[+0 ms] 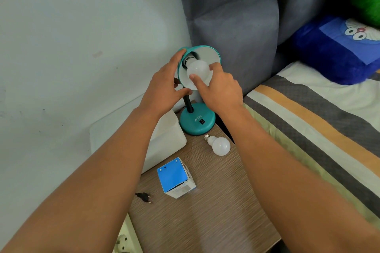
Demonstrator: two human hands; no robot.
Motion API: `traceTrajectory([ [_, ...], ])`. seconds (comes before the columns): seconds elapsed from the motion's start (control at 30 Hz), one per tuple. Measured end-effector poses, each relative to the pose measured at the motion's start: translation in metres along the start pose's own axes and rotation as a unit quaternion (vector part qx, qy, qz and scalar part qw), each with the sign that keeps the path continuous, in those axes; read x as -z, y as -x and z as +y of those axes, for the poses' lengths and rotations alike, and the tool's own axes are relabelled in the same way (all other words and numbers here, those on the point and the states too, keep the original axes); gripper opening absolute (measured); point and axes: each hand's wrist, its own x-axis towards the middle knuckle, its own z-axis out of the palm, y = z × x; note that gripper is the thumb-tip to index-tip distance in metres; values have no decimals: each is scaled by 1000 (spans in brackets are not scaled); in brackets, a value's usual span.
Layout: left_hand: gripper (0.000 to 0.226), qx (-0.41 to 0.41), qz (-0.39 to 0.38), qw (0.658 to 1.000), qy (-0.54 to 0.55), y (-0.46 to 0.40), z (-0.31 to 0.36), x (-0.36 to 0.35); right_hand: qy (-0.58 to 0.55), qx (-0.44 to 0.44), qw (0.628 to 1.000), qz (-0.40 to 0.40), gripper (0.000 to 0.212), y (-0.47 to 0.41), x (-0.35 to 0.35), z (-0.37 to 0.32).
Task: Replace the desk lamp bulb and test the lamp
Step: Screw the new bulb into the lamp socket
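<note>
A narrow wood-grain tabletop [205, 211] is hemmed in by a pale wall on the left, a grey upholstered headboard [232, 26] behind and a striped bed [308, 119] tight against its right edge, leaving open surface only toward the near end. At the far corner stands a teal desk lamp [197, 123] on a round base with a black rocker switch [202, 122] and a black gooseneck, its dish-shaped shade [205, 53] tilted toward the camera. The left hand [164, 86] cups the shade's left rim, fingers curled around its edge. The right hand [220, 86] forms the grip, thumb and fingers pinching a smooth frosted bulb [198, 70] seated in the socket at the shade's centre. A second frosted bulb [220, 145] lies on its side just in front of the base, near the tabletop's right edge. A blue-and-white cardboard bulb box [174, 178] stands nearer, beside a white plastic container [166, 139]; the lamp's black plug [145, 197] lies loose by the left edge, above a white power strip [125, 240].
</note>
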Motion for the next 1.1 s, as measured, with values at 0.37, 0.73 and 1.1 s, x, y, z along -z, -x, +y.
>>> traceTrajectory([
  [0.37, 93, 1, 7, 1000, -8, 0, 1, -2, 42, 34, 999, 3, 64, 3, 2, -4],
  [0.73, 110, 31, -20, 998, -52, 10, 4, 1, -4, -23, 998, -58, 76, 9, 10, -6],
  [1.1, 76, 195, 60, 979, -1, 127, -7, 55, -177, 96, 976, -84, 13, 69, 27, -32],
])
